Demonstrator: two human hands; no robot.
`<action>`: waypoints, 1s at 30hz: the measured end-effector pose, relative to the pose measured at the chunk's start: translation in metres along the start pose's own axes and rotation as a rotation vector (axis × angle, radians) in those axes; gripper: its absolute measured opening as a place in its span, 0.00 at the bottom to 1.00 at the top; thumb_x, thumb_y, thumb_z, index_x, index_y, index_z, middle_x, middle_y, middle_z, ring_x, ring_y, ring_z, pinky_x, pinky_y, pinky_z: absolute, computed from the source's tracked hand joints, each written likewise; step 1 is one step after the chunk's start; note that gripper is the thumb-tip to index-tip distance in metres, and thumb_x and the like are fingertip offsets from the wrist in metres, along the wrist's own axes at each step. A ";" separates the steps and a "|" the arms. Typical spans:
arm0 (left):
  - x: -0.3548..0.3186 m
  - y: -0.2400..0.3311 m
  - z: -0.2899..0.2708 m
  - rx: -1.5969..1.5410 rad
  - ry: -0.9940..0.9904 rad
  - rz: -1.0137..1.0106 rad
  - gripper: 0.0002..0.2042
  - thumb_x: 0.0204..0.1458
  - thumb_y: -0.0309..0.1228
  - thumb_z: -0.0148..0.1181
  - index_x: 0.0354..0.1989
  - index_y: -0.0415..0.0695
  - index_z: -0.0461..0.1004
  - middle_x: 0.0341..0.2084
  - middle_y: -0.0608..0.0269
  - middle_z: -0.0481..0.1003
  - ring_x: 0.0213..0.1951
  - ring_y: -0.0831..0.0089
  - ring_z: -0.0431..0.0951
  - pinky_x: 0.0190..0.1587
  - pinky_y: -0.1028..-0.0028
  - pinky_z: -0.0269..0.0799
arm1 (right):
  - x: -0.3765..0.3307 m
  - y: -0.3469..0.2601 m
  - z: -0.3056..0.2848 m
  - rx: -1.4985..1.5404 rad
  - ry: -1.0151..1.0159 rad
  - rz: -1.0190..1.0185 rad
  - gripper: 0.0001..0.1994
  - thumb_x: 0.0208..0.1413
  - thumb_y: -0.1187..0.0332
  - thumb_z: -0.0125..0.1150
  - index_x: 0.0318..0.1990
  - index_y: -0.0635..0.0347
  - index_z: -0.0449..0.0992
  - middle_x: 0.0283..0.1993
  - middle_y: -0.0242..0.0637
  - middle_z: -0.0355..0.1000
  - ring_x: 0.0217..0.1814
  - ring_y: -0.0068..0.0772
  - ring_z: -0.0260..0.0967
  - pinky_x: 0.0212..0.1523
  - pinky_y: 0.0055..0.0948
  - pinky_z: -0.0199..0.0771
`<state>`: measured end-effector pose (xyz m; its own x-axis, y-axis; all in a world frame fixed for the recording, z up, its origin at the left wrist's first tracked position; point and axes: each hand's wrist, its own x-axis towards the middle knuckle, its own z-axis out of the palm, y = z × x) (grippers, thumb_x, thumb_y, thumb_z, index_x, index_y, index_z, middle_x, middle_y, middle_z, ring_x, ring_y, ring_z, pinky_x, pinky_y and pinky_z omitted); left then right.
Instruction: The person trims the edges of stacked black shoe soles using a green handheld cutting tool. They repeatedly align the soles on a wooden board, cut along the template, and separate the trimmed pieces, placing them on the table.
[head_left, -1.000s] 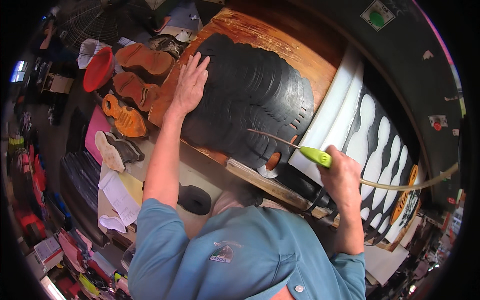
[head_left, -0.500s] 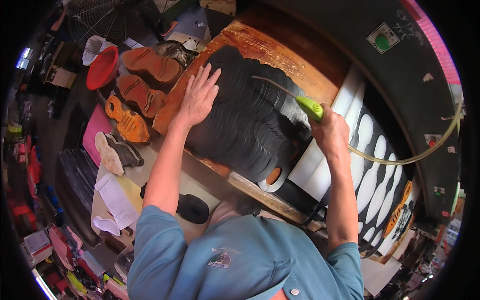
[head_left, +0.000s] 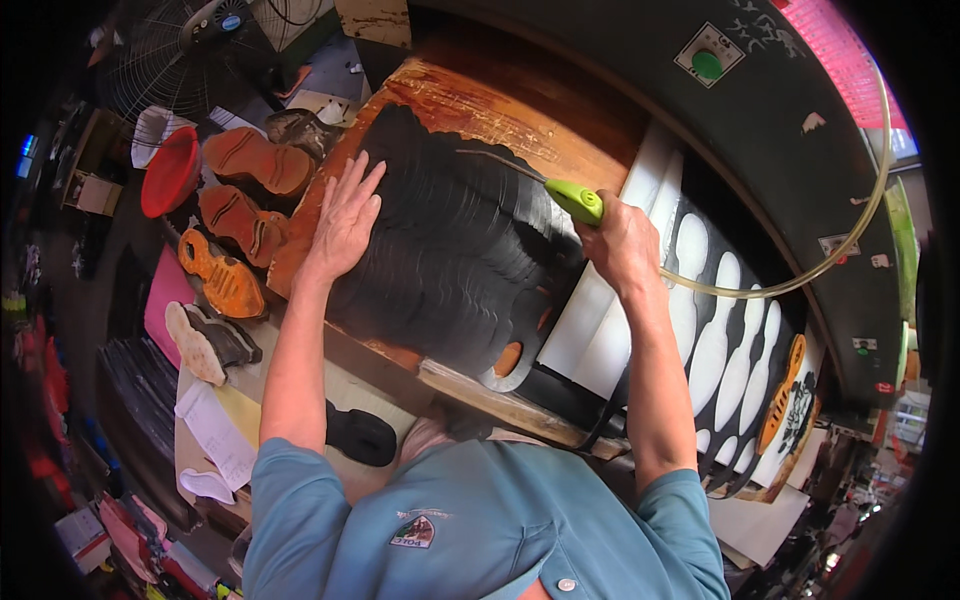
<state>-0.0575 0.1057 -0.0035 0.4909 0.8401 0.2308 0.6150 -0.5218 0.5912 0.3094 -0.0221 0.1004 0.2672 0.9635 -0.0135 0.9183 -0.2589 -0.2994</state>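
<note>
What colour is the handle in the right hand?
The handle is bright green, clearest in the head view.

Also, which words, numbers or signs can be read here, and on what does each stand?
I copy no wording; marks stand on:
Badge on shirt: short lettering.
White paper: faint writing, too small to read.
White label around green button: characters too small to read.
Dark panel: pale scrawl, too blurred.

To your left, a dark floor [head_left: 75, 285] lies beneath a wire-guarded fan [head_left: 200, 35] and a small, bright window [head_left: 27, 155]. A pale table [head_left: 385, 385] adjoins your position. At upper right, you face a dark wall panel [head_left: 745, 150] carrying a green button [head_left: 707, 66].
</note>
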 end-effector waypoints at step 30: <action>0.001 0.013 -0.009 0.072 -0.075 -0.059 0.26 0.74 0.41 0.46 0.77 0.45 0.64 0.81 0.53 0.53 0.82 0.54 0.47 0.82 0.49 0.37 | -0.108 0.065 -0.110 -0.269 -0.109 -0.047 0.19 0.54 0.51 0.78 0.38 0.54 0.76 0.29 0.42 0.80 0.33 0.54 0.82 0.32 0.47 0.81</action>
<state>-0.0546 0.1007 0.0110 0.4961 0.8574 0.1371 0.6856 -0.4837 0.5441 0.3722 -0.1509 0.1875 0.2031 0.9727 -0.1119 0.9773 -0.2085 -0.0386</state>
